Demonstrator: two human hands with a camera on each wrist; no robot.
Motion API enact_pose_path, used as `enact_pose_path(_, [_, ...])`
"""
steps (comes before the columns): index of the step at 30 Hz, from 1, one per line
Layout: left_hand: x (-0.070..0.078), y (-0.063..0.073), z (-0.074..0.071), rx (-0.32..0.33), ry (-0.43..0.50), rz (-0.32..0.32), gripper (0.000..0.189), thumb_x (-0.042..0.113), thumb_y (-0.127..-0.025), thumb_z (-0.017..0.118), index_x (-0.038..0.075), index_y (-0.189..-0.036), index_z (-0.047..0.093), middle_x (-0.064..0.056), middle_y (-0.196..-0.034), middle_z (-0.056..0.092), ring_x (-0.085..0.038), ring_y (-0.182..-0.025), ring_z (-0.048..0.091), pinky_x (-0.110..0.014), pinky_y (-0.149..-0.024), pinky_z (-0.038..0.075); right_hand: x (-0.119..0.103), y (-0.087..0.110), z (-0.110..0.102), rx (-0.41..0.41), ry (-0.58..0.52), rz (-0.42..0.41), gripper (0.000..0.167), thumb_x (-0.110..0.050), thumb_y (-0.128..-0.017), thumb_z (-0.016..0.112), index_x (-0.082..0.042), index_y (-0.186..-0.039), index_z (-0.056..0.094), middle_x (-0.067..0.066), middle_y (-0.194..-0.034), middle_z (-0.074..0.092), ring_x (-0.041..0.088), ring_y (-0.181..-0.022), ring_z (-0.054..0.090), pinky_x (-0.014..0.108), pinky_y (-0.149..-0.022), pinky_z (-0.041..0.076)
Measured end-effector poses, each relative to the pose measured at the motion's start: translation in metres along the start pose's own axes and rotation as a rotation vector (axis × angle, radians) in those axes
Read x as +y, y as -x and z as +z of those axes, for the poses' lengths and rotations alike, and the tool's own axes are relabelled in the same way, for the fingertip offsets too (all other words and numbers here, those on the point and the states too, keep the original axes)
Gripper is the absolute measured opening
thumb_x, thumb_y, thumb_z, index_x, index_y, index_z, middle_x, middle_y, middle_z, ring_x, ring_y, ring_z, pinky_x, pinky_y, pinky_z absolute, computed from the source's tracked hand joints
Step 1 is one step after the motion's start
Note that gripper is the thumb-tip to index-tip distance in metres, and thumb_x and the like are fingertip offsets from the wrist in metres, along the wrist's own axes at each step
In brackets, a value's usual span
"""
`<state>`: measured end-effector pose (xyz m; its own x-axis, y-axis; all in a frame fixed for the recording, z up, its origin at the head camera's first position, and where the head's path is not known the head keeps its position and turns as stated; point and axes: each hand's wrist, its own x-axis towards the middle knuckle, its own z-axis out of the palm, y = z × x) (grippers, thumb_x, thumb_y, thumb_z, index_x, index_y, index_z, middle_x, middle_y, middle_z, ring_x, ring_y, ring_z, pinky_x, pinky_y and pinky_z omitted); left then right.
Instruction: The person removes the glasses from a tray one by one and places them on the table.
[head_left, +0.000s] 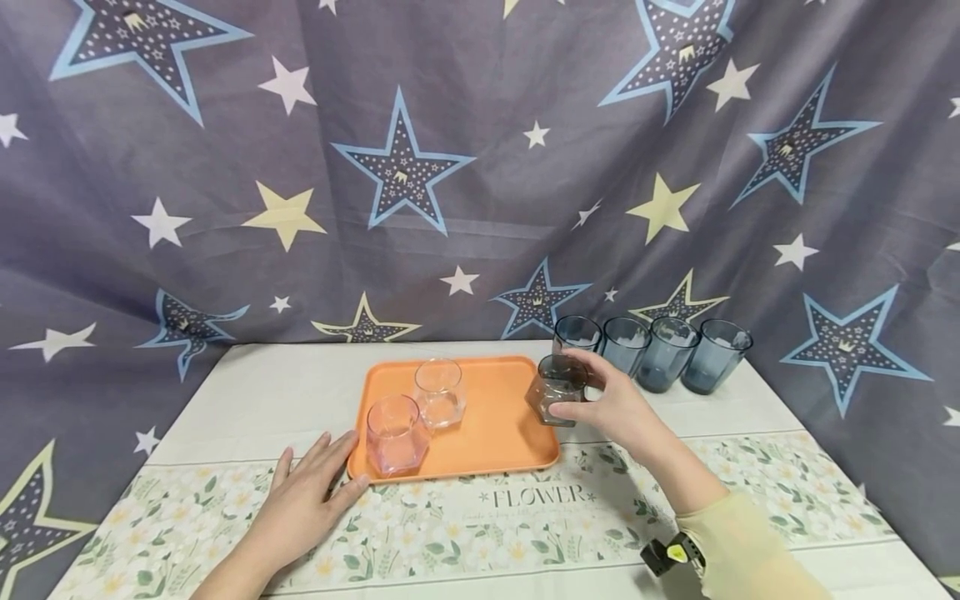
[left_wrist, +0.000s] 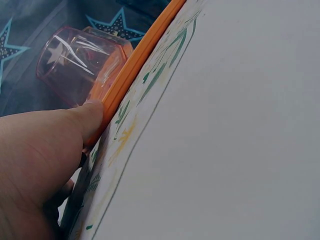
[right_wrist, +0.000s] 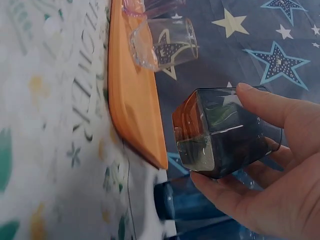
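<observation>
My right hand grips a dark grey, faceted glass by its sides, over the right end of an orange tray. In the right wrist view the dark glass lies between thumb and fingers, its base raised off the tray. A pink-tinted glass and a clear glass stand on the tray's left part. At the tray's front left corner rests my left hand, fingers spread loosely. Its thumb touches the orange rim in the left wrist view.
Several blue tumblers stand in a row at the back right of the table, just beyond my right hand. A pale tablecloth with a floral band lies under the tray. Behind the table hangs a grey curtain with stars.
</observation>
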<state>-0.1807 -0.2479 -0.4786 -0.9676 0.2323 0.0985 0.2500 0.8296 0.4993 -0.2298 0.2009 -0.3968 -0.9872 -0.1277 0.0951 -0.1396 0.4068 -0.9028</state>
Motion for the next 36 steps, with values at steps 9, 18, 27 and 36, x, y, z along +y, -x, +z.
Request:
enact_pose_path(9, [-0.003, 0.0, 0.001, 0.001, 0.006, 0.002, 0.083, 0.064, -0.109, 0.061, 0.008, -0.168, 0.048, -0.019, -0.17, 0.046, -0.051, -0.162, 0.027, -0.079, -0.126, -0.003, 0.011, 0.008, -0.019, 0.012, 0.028, 0.04, 0.089, -0.02, -0.091, 0.095, -0.017, -0.167, 0.049, 0.016, -0.158, 0.058, 0.04, -0.142, 0.057, 0.05, -0.108, 0.054])
enact_pose_path(18, [-0.003, 0.0, 0.002, 0.001, 0.002, -0.002, 0.083, 0.065, -0.108, 0.061, 0.008, -0.168, 0.048, -0.019, -0.17, 0.047, -0.051, -0.162, 0.027, -0.079, -0.126, -0.003, 0.028, 0.007, -0.029, -0.025, -0.015, 0.076, 0.09, -0.019, -0.093, 0.093, -0.017, -0.169, 0.045, 0.017, -0.163, 0.053, 0.041, -0.149, 0.051, 0.054, -0.115, 0.049])
enact_pose_path(27, [-0.003, 0.0, 0.002, -0.005, 0.004, -0.005, 0.085, 0.067, -0.108, 0.059, 0.008, -0.168, 0.048, -0.02, -0.17, 0.047, -0.051, -0.162, 0.027, -0.079, -0.125, -0.003, 0.039, 0.004, -0.029, -0.044, -0.028, 0.067, 0.088, -0.015, -0.094, 0.091, -0.01, -0.169, 0.044, 0.019, -0.162, 0.054, 0.041, -0.149, 0.051, 0.053, -0.117, 0.047])
enact_pose_path(36, [-0.002, 0.0, 0.001, 0.001, 0.007, -0.002, 0.083, 0.064, -0.108, 0.061, 0.007, -0.168, 0.048, -0.02, -0.17, 0.047, -0.051, -0.162, 0.027, -0.079, -0.126, -0.003, 0.042, 0.003, -0.03, -0.054, -0.038, 0.084, 0.087, -0.013, -0.096, 0.089, -0.01, -0.169, 0.043, 0.019, -0.164, 0.051, 0.043, -0.151, 0.048, 0.057, -0.119, 0.044])
